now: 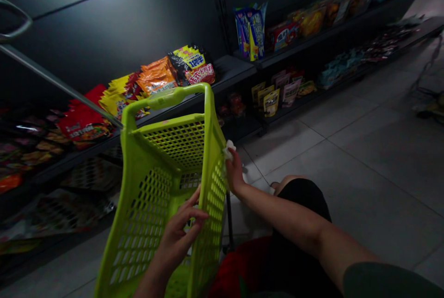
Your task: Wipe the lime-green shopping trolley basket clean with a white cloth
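A lime-green plastic shopping basket (pixel 163 150) with lattice sides and a raised handle fills the middle of the view, tilted in the picture. My right hand (pixel 235 171) is at the outside of its right wall, closed around a crumpled white cloth or tissue (pixel 229 149) that is pressed against the lattice. My left hand (pixel 182 233) is at the rim of the same wall, over the basket's inside. Its fingers are stretched out and apart, touching or very near the rim, with nothing held in them.
Dark shelves (pixel 239 71) run behind, with red snack packets (pixel 83 127), orange packets (pixel 157 74), blue bags (pixel 249 32) and small yellow pouches (pixel 271 103). A metal bar (pixel 62 78) slants in from the left. Pale floor tiles (pixel 364 164) lie right of my bent knee (pixel 305 194).
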Demonstrator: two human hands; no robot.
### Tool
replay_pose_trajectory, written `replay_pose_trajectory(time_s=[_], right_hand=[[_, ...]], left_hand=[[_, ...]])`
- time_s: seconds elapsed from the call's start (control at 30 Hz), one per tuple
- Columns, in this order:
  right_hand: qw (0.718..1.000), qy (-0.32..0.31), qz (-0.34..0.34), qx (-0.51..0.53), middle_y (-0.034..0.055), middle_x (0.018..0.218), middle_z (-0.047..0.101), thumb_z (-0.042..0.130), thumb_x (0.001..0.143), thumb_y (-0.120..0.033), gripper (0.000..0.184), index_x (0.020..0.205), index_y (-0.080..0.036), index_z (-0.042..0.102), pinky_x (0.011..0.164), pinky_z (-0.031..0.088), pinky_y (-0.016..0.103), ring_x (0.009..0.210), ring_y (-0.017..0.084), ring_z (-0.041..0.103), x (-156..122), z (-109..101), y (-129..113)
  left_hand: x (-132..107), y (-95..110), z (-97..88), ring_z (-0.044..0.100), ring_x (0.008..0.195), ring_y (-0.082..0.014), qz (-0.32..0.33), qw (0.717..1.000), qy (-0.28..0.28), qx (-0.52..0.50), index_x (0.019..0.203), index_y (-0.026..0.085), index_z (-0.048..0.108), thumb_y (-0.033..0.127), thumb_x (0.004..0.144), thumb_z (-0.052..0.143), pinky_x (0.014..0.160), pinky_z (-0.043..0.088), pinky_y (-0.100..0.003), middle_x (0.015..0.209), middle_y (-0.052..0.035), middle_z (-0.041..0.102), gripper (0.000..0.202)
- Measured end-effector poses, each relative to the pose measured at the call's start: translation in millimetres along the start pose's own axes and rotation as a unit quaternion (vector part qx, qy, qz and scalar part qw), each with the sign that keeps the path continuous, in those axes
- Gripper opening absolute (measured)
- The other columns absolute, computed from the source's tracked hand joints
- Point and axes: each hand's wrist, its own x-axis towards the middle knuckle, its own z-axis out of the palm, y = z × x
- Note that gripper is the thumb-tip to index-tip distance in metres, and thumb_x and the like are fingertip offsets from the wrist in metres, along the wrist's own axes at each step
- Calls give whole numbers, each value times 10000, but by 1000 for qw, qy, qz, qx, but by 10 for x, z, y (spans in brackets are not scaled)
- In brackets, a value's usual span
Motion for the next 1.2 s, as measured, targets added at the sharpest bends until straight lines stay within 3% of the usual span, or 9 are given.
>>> replay_pose_trajectory(time_s=[0.1,0.2,0.43,0.63,0.8,0.9,1.03,1.1,1.2], right_hand=[[966,-119,-212,-84,81,1406,556,520,948,-303,534,1475,-272,446,1093,445,409,1277,229,534,15,102,-502],[922,-150,-335,-122,80,1385,569,470,992,-274,515,1503,-300,409,1101,441,428,1276,232,535,82,110,-754],[913,-108,-376,-115,62,1318,596,494,968,-160,379,1299,-303,612,1060,442,412,1230,211,549,60,-13,-993],[777,-300,-516,-200,-14,1220,703,565,952,-152,274,1099,-331,712,1055,398,356,1123,152,609,-83,-194,-1260],[817,-169,-490,-255,41,1260,664,538,924,-103,330,1144,-286,703,1056,382,414,1183,208,577,772,-320,-1652],[848,-82,-464,-243,67,1237,631,535,896,-102,373,1193,-269,688,1056,401,450,1196,242,554,965,-373,-1808],[853,-98,-454,-239,78,1257,564,525,888,-99,407,1217,-278,684,1018,470,430,1184,245,534,374,-476,-1602],[812,-181,-487,-264,56,1249,575,558,904,-111,394,1207,-321,698,986,497,390,1148,230,542,-15,-528,-1423],[751,-248,-532,-302,22,1239,614,638,917,-167,379,1203,-407,704,982,492,375,1113,225,537,-241,-542,-1365]], left_hand=[[-2,30,-2,421,1462,-318,-2,1000,-3,15,873,209,741,395,944,588,1153,408,-485,1572,-153,452,251],[-10,62,16,447,1444,-333,-5,1000,-6,21,856,212,742,420,940,587,1153,398,-519,1552,-165,475,272],[-32,71,28,489,1416,-322,6,999,-32,41,849,224,733,423,948,578,1155,393,-535,1533,-153,504,271],[-95,68,-71,527,1385,-316,31,994,-63,88,928,245,751,405,950,580,1143,413,-528,1499,-137,545,235],[-161,166,-220,534,1383,-282,53,990,-94,90,964,257,732,381,960,572,1142,430,-468,1513,-111,532,202],[-231,163,-352,525,1393,-247,44,989,-117,80,1125,285,701,375,957,585,1147,433,-413,1513,-88,544,224],[-370,70,-566,527,1390,-215,22,989,-130,66,1514,349,424,365,964,578,1139,441,-395,1527,-64,534,571],[-460,13,-682,497,1413,-219,14,988,-135,72,1582,378,283,354,971,563,1153,413,-435,1548,-46,502,673],[-618,-82,-861,478,1426,-242,-2,987,-125,98,1554,396,352,347,968,555,1162,383,-463,1563,-16,470,622]])
